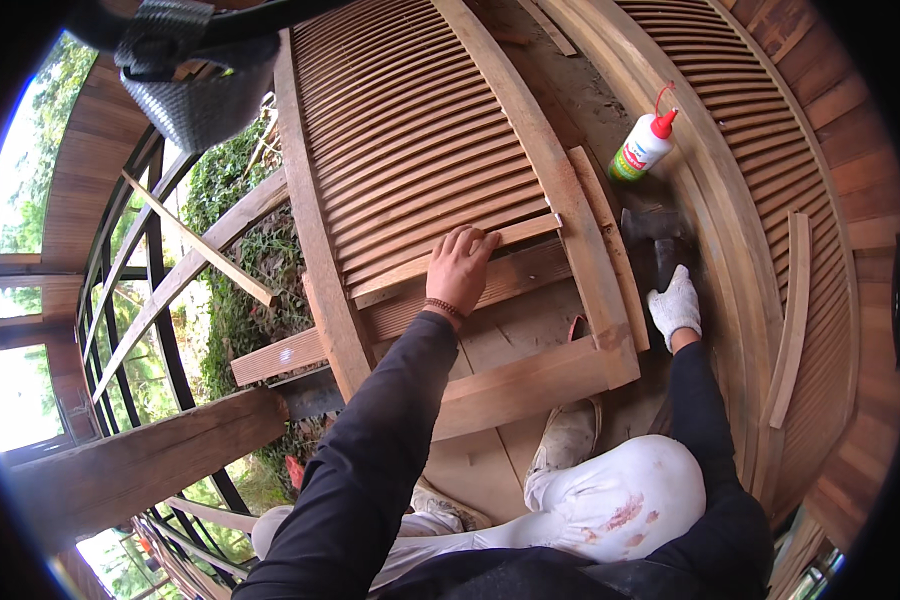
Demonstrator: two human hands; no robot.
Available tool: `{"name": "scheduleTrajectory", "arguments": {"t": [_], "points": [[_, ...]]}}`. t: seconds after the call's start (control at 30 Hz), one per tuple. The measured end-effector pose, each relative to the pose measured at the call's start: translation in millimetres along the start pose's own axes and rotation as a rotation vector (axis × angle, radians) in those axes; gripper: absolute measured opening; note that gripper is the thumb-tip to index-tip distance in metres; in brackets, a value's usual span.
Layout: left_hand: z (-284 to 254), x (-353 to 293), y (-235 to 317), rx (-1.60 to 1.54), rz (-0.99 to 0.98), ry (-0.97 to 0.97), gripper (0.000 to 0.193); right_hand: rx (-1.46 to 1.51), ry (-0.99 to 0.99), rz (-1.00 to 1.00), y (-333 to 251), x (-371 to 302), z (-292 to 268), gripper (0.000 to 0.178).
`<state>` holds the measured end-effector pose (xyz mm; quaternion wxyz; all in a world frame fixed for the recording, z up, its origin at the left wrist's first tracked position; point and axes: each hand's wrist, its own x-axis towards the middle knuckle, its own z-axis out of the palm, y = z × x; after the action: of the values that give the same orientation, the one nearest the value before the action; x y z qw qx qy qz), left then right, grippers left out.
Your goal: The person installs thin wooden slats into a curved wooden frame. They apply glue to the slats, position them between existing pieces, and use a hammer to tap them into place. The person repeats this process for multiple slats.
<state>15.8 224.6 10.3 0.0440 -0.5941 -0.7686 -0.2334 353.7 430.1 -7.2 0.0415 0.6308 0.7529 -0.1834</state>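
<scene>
My bare left hand (460, 268), a beaded bracelet at its wrist, grips the lowest wooden slat (515, 234) of a slatted panel (410, 120), fingers curled over it. This slat spans between the two side rails of a wooden frame (570, 250), and its right end meets the right rail. A small pale spot shows at that end. To the right, my right hand (677, 303), in a white knitted glove, is closed round the handle of a hammer (654, 226). The dark hammer head is just right of the frame.
A white glue bottle (642, 148) with a red nozzle stands beyond the hammer. Another slatted panel (750, 110) curves along the right, with a loose strip (793, 310) on it. Under the frame a board (280, 357) sticks out left. A thick beam (160, 445) crosses lower left.
</scene>
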Motion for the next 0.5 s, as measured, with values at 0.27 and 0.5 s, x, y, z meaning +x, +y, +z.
{"name": "scheduleTrajectory", "arguments": {"t": [0.27,0.5], "points": [[11,-4,-1,-0.018,-0.038,-0.069,0.043,0.895,-0.184,0.021,-14,-27,-49,0.055],[7,-7,-3,-0.011,-0.092,-0.170,0.046,1.533,-0.873,0.075,-92,-61,-65,0.050]]}}
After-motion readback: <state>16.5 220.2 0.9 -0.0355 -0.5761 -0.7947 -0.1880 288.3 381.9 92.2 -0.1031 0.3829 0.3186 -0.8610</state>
